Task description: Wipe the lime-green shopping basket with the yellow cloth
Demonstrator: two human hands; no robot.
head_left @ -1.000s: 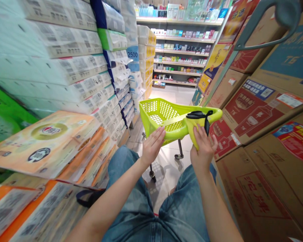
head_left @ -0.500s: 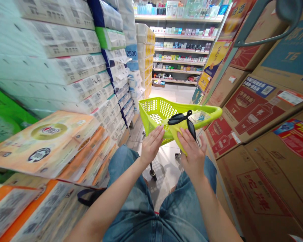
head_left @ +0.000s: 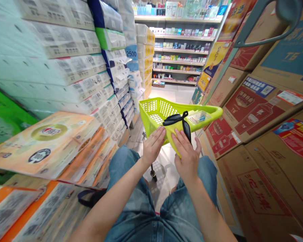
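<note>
A yellow-green plastic shopping basket cart (head_left: 147,119) with perforated sides stands before my knees. Over its near rim lies a folded yellow cloth item (head_left: 175,134) with black trim and black straps; its exact kind I cannot make out. My right hand (head_left: 185,149) is on this cloth, index to ring fingers laid over it, little finger apart, thumb hidden underneath. My left hand (head_left: 154,144) has its fingers stretched out over the cart's near rim, fingertips touching the cloth's left edge. A clear label holder (head_left: 199,116) sits on the cart's handle part.
Wrapped paper packs (head_left: 83,67) are stacked high on the left, with orange packs (head_left: 63,134) near my left arm. Printed cartons (head_left: 257,107) form a wall on the right. A grey handle (head_left: 262,42) juts in at upper right. Product shelves (head_left: 181,50) stand ahead.
My right hand has shifted left and slightly down, and the yellow cloth with its black straps has moved left with it. My left hand has moved slightly right. The cart has stayed put.
</note>
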